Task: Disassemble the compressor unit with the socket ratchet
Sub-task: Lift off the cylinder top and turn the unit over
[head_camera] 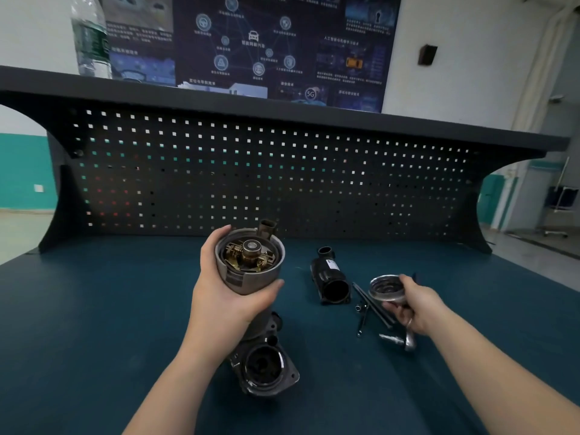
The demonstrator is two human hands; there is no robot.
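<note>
My left hand (219, 296) grips the grey motor housing of the compressor unit (251, 277), held upright above the bench with its open top showing brass brush gear and a shaft end. The unit's dark lower body (265, 368) with a round opening reaches down toward me. My right hand (414, 309) holds a round metal end cap (386, 288) just above the bench, to the right. The socket ratchet (405, 340) lies on the bench under my right hand. Long bolts (373, 306) lie beside it.
A black cylindrical part (331, 279) lies on the dark blue bench top (94, 324) between my hands. A black perforated back panel (251, 171) closes the far side, with a shelf above carrying a water bottle (91, 36). Small fasteners (361, 321) sit near the bolts.
</note>
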